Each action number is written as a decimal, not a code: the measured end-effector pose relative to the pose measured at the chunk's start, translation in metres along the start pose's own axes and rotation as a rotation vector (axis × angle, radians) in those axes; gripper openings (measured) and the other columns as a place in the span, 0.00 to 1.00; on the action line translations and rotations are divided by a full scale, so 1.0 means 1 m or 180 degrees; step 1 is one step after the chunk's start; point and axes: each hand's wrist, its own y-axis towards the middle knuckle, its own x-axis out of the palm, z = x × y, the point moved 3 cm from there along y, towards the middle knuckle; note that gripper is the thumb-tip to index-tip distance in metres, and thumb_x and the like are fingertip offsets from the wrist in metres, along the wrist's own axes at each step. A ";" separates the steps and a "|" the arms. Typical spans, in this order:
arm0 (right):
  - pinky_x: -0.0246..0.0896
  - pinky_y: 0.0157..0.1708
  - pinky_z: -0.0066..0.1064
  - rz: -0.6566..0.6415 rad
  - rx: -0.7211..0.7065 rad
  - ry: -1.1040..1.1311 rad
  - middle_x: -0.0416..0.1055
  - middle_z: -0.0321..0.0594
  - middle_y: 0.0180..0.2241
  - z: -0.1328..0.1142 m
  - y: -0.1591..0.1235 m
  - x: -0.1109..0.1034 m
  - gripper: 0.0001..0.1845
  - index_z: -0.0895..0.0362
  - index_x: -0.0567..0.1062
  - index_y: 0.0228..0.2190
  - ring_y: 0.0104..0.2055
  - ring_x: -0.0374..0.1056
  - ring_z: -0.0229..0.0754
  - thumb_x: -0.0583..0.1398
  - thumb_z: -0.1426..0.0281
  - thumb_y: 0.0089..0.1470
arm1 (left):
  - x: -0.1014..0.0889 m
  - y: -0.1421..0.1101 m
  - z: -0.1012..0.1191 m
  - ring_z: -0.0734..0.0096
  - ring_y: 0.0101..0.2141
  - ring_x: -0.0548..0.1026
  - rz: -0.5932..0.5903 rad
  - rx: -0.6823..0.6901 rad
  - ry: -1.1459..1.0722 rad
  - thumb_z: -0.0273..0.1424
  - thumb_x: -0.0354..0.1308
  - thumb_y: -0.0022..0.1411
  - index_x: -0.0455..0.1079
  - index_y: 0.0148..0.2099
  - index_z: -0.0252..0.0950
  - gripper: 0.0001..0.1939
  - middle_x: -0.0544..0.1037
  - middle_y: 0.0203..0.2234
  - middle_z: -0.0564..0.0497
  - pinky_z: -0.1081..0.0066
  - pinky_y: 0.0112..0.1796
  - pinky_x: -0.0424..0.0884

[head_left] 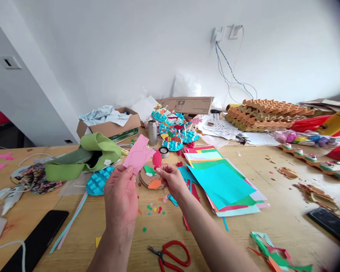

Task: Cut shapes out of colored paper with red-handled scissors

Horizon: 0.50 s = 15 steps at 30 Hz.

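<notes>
Raised over the table, my left hand (122, 196) pinches a pink sheet of paper (138, 153) that has a fish-like outline drawn on it. Close beside it, my right hand (170, 177) grips a small red paper cutout (157, 159) between thumb and fingers. Under the hands is a round brown cardboard disc (144, 180), partly hidden, with a green paper piece (150, 170) and an orange paper piece (154, 184) on it. Red-handled scissors (172, 254) lie on the table below, between my forearms.
Coloured paper sheets (223, 185) are stacked to the right. Blue decorated models (172, 130), a metal flask (152, 133) and a cardboard box (110, 128) stand behind. A green felt bag (85, 156) and black phone (39, 241) lie left; paper scraps (277, 253) lie right.
</notes>
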 end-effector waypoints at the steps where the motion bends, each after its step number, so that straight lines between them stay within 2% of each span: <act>1: 0.46 0.17 0.24 0.0048 -0.0026 0.0167 0.57 0.26 0.17 -0.002 -0.006 0.005 0.28 0.55 0.65 0.24 0.17 0.48 0.30 0.67 0.46 0.35 | 0.000 0.001 -0.001 0.66 0.38 0.77 0.0010 -0.0035 -0.0040 0.26 0.66 0.43 0.71 0.25 0.37 0.07 0.79 0.27 0.53 0.59 0.47 0.71; 5: 0.47 0.17 0.24 0.0129 -0.0102 0.0553 0.56 0.27 0.18 -0.008 -0.022 0.019 0.26 0.55 0.66 0.24 0.17 0.50 0.31 0.68 0.49 0.35 | -0.001 0.003 -0.003 0.67 0.39 0.77 0.0064 -0.0140 -0.0198 0.25 0.67 0.41 0.71 0.24 0.37 0.07 0.79 0.26 0.54 0.57 0.50 0.70; 9: 0.48 0.19 0.26 0.0274 -0.0313 0.0479 0.60 0.30 0.20 -0.017 -0.032 0.019 0.20 0.56 0.69 0.23 0.19 0.52 0.32 0.68 0.55 0.39 | -0.002 0.002 -0.002 0.68 0.36 0.76 0.0116 -0.0228 -0.0305 0.24 0.68 0.40 0.72 0.24 0.37 0.08 0.79 0.25 0.54 0.58 0.48 0.71; 13: 0.55 0.29 0.29 0.0764 -0.1504 -0.0769 0.66 0.37 0.27 -0.039 -0.047 0.003 0.08 0.56 0.74 0.25 0.27 0.59 0.36 0.64 0.65 0.50 | 0.000 0.002 -0.003 0.66 0.37 0.76 0.0067 -0.0430 -0.0405 0.24 0.69 0.41 0.72 0.24 0.37 0.08 0.79 0.27 0.54 0.58 0.42 0.74; 15: 0.57 0.35 0.31 0.1003 -0.2274 -0.1519 0.67 0.39 0.30 -0.051 -0.059 -0.006 0.08 0.56 0.76 0.27 0.33 0.62 0.39 0.59 0.68 0.55 | 0.001 0.002 -0.003 0.64 0.39 0.75 0.0063 -0.0543 -0.0400 0.24 0.69 0.42 0.72 0.25 0.37 0.08 0.79 0.28 0.53 0.60 0.40 0.75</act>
